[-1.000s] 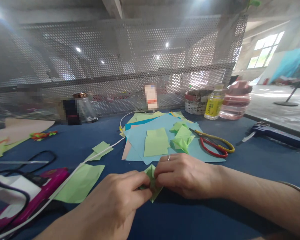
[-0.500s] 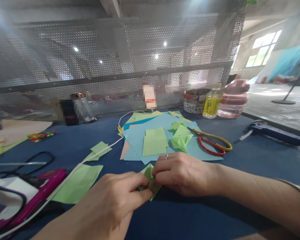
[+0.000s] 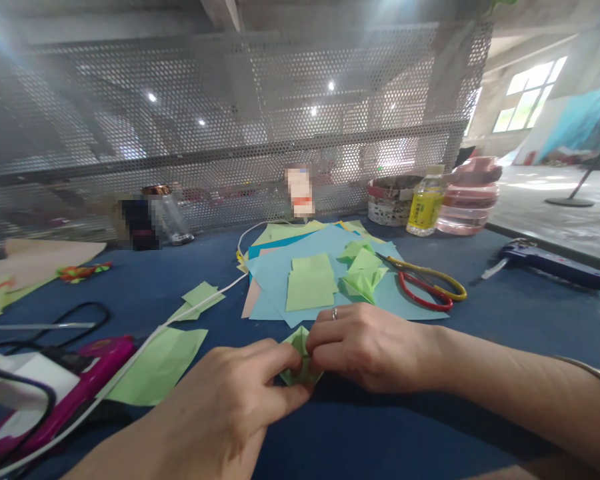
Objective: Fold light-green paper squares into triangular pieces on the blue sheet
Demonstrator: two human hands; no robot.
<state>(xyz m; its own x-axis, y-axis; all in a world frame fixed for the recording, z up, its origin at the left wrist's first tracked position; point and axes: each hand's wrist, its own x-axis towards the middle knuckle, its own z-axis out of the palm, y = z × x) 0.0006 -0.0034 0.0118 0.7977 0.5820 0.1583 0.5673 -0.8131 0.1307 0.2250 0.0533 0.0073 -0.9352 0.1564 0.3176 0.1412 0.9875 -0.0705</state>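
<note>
A small folded piece of light green paper (image 3: 299,360) lies on the blue table (image 3: 430,413) between my two hands. My left hand (image 3: 230,407) pinches its near left side, thumb and forefinger closed on it. My right hand (image 3: 370,347), with a ring on one finger, presses and pinches the right side. Most of the paper is hidden under my fingers. Just beyond lie a stack of blue sheets (image 3: 330,267), green paper squares (image 3: 311,283) and small folded green shapes (image 3: 363,277).
Red and yellow scissors (image 3: 425,287) lie right of the sheets. A blue glue gun (image 3: 555,263) is far right. A pink glue gun (image 3: 75,393), black cable, white cord and loose green paper (image 3: 160,363) lie left. Bottles (image 3: 423,203) and a mesh screen (image 3: 230,133) stand behind.
My left thumb has slid forward under the green paper, and the fold looks flatter and more tucked between my fingers. My hands stay in the same place.
</note>
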